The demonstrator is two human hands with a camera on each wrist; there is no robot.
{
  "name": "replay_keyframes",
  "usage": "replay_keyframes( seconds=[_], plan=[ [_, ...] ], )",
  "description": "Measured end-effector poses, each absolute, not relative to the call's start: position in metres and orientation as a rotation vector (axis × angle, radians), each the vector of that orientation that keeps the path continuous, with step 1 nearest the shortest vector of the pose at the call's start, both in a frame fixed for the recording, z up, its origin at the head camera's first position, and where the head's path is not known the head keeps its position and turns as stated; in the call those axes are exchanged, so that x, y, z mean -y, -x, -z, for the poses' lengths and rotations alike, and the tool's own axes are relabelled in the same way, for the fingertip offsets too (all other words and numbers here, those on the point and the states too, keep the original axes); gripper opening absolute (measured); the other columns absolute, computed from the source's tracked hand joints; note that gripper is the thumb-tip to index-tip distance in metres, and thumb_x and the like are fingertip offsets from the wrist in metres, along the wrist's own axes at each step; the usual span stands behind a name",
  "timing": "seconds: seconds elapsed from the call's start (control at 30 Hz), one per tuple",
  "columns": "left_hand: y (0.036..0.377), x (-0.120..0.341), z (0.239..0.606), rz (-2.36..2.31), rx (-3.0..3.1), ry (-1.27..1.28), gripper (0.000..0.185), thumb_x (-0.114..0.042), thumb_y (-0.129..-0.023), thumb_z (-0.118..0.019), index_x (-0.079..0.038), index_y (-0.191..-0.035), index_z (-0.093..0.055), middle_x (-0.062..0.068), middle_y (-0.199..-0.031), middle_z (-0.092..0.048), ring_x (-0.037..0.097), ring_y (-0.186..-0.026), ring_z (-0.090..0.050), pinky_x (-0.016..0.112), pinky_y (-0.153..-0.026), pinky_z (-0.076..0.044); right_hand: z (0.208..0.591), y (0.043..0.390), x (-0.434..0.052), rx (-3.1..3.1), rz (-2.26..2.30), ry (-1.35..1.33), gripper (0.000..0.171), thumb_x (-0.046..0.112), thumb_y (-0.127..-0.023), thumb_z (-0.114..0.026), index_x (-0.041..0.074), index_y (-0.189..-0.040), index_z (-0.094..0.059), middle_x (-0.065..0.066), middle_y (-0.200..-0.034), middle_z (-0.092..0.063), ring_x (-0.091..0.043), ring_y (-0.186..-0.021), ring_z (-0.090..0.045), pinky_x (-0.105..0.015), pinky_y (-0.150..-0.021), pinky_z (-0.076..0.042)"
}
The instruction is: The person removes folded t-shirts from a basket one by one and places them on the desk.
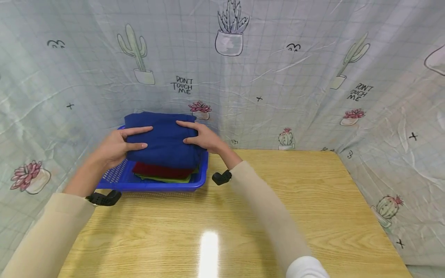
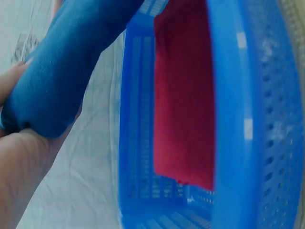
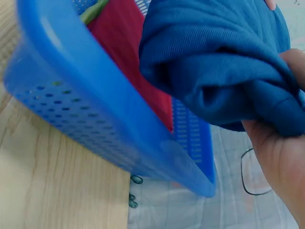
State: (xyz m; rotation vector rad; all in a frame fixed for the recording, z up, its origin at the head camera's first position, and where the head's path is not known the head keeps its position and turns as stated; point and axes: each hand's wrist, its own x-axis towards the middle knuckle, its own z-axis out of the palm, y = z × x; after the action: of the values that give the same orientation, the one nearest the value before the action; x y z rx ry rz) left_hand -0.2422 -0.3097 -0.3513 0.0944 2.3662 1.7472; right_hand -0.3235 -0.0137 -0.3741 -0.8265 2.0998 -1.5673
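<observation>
The left grip (image 1: 119,146) pinches the left edge of a folded blue cloth (image 1: 163,139), thumb on top, fingers curled beneath; the soft knit bundle sits over a perforated blue plastic basket (image 1: 156,186) on the wood-grain desk (image 1: 243,231). A red cloth (image 1: 161,170) and a green one (image 1: 167,179) lie beneath it; the right grip (image 1: 203,137) clasps its right edge, wrist bent.

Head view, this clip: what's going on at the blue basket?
A person holds a folded blue cloth with both hands, the left hand on its left side and the right hand on its right. The cloth is over a blue basket at the far left of a wooden table. A folded red cloth lies in the basket on top of a green one. A cactus-print sheet hangs behind.
</observation>
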Motion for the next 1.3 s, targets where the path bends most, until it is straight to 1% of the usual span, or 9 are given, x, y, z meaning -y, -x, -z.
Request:
replay_keyframes(
  seconds=[0.27,0.63,0.7,0.77,0.83,0.93,1.0,1.2,1.3],
  plan=[
    [0.218,0.268,0.360,-1.817,-2.484,-0.127,0.055,-0.014,-0.096,-0.072,-0.023,-0.148,-0.056,0.014,-0.165,-0.029,0.015,-0.037,-0.024,0.031,-0.040,-0.027,0.369,0.314,-0.019,-2.255,1.541,0.855,0.062,0.010,-0.097,-0.070,0.036,-0.150,-0.051,0.001,-0.170,-0.011,-0.022,-0.157,0.001,-0.044,-0.114,-0.039],
    [0.205,0.212,0.371,-1.902,-2.489,-0.229,0.053,-0.018,-0.094,-0.075,-0.025,-0.144,-0.061,0.013,-0.158,-0.042,0.016,-0.037,-0.025,0.029,-0.038,-0.029,0.359,0.292,-0.080,-2.311,1.558,0.864,0.062,0.014,-0.095,-0.073,0.036,-0.150,-0.052,-0.001,-0.169,-0.018,-0.026,-0.155,-0.016,-0.050,-0.116,-0.036],
    [0.205,0.202,0.373,-1.918,-2.480,-0.233,0.052,-0.017,-0.093,-0.076,-0.025,-0.143,-0.062,0.010,-0.159,-0.042,0.014,-0.048,-0.045,0.027,-0.040,-0.031,0.359,0.288,-0.091,-2.327,1.566,0.860,0.062,0.016,-0.095,-0.073,0.035,-0.150,-0.052,-0.002,-0.169,-0.019,-0.028,-0.153,-0.022,-0.051,-0.115,-0.037],
    [0.205,0.190,0.374,-1.938,-2.468,-0.241,0.051,-0.015,-0.093,-0.076,-0.025,-0.141,-0.064,0.007,-0.158,-0.043,0.013,-0.081,-0.064,0.021,-0.045,-0.040,0.360,0.284,-0.102,-2.333,1.588,0.846,0.060,0.018,-0.096,-0.073,0.033,-0.150,-0.052,-0.003,-0.168,-0.020,-0.029,-0.151,-0.028,-0.052,-0.114,-0.038],
    [0.205,0.179,0.375,-1.961,-2.453,-0.262,0.050,-0.013,-0.093,-0.076,-0.024,-0.141,-0.064,0.004,-0.156,-0.046,0.019,-0.113,-0.059,0.018,-0.052,-0.046,0.360,0.279,-0.112,-2.343,1.618,0.824,0.056,0.023,-0.097,-0.072,0.033,-0.149,-0.053,-0.002,-0.168,-0.022,-0.029,-0.150,-0.029,-0.052,-0.115,-0.037],
    [0.204,0.162,0.377,-1.974,-2.456,-0.302,0.049,-0.011,-0.093,-0.076,-0.024,-0.139,-0.065,0.001,-0.153,-0.050,0.016,-0.119,-0.055,0.018,-0.053,-0.046,0.362,0.271,-0.127,-2.370,1.657,0.775,0.050,0.032,-0.099,-0.068,0.035,-0.147,-0.055,0.000,-0.167,-0.024,-0.027,-0.151,-0.029,-0.052,-0.116,-0.035],
    [0.203,0.151,0.378,-1.993,-2.443,-0.319,0.049,-0.009,-0.093,-0.075,-0.024,-0.138,-0.067,0.000,-0.151,-0.053,0.017,-0.090,-0.056,0.022,-0.046,-0.038,0.364,0.266,-0.138,-2.398,1.667,0.746,0.047,0.037,-0.099,-0.067,0.038,-0.146,-0.056,0.001,-0.166,-0.026,-0.026,-0.151,-0.028,-0.052,-0.117,-0.034],
    [0.202,0.121,0.390,-1.998,-2.396,-0.341,0.050,-0.006,-0.093,-0.074,-0.027,-0.137,-0.067,-0.001,-0.149,-0.054,0.013,-0.108,-0.055,0.021,-0.049,-0.035,0.371,0.252,-0.170,-2.482,1.636,0.730,0.047,0.038,-0.099,-0.067,0.041,-0.145,-0.056,0.000,-0.166,-0.026,-0.030,-0.150,-0.029,-0.056,-0.114,-0.037],
    [0.201,0.106,0.399,-1.989,-2.369,-0.332,0.051,-0.005,-0.092,-0.074,-0.029,-0.136,-0.068,0.000,-0.149,-0.055,0.023,-0.084,-0.058,0.020,-0.052,-0.038,0.377,0.245,-0.186,-2.539,1.590,0.705,0.048,0.039,-0.099,-0.067,0.042,-0.145,-0.055,-0.001,-0.167,-0.023,-0.031,-0.151,-0.027,-0.058,-0.114,-0.036]
  ],
)
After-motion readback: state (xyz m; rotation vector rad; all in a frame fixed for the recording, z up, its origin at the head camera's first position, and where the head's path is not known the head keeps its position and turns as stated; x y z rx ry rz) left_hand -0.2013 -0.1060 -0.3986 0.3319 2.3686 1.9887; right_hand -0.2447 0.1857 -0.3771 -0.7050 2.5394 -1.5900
